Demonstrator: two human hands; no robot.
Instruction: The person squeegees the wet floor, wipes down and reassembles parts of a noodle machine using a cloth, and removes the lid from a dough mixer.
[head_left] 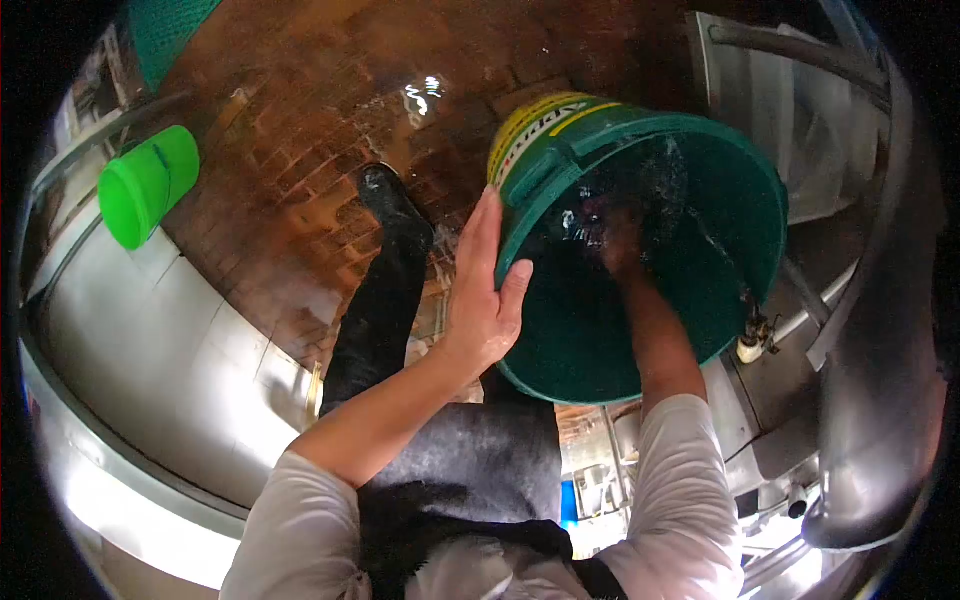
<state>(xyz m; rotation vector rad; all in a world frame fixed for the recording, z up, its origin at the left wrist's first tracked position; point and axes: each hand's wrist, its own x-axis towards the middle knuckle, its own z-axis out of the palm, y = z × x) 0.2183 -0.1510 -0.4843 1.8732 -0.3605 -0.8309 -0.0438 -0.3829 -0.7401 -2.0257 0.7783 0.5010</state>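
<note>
A large dark green bucket (765, 190) with a yellow label is tipped so that its mouth faces me. My left hand (485, 285) presses against the bucket's left rim, with the thumb over the edge and the fingers along the outside. Deep inside the bucket is my right hand (622, 235), blurred and dim near some shiny water. Its fingers cannot be made out. A thin stream of water runs at the bucket's right inner wall, near a small tap-like fitting (755, 338).
A bright green small bucket (165, 180) is at the left, above a pale tiled surface (170, 310). The brick floor (290, 130) is wet. Metal frames (790, 50) and a large grey cylindrical shape (870, 420) stand at the right. My dark boot (390, 205) is on the floor.
</note>
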